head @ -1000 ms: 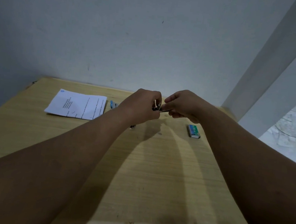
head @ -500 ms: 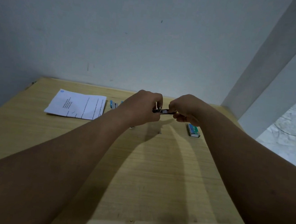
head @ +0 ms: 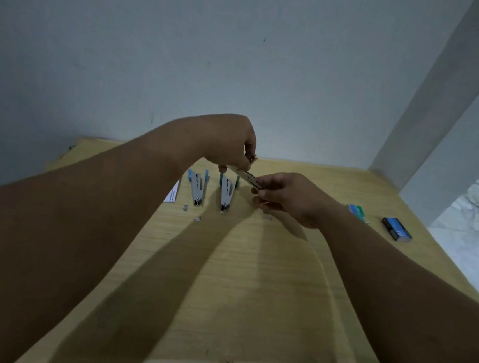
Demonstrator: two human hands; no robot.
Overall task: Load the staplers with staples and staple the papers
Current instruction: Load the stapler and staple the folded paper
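1. A stapler point(head: 246, 176) is held in the air above the far middle of the wooden surface point(head: 251, 285), between both hands
2. The left hand point(head: 230, 142) comes from above with fingers curled round the stapler's far end; the right hand point(head: 283, 197) pinches its near metal tip from the right
3. Just below and left of the hands, two more staplers lie opened out on the surface side by side, the left one point(head: 197, 187) and the right one point(head: 227, 193), grey with blue ends, metal tips pointing toward the camera
4. Small bits of staples point(head: 198, 219) lie just in front of them
5. A corner of paper point(head: 172, 194) shows beside the left forearm, which hides the rest of it
6. To the right, well apart from the hands, a green staple box point(head: 357, 212) and a darker blue box point(head: 397, 229) lie near the surface's right edge
7. A pale wall point(head: 185, 59) stands behind
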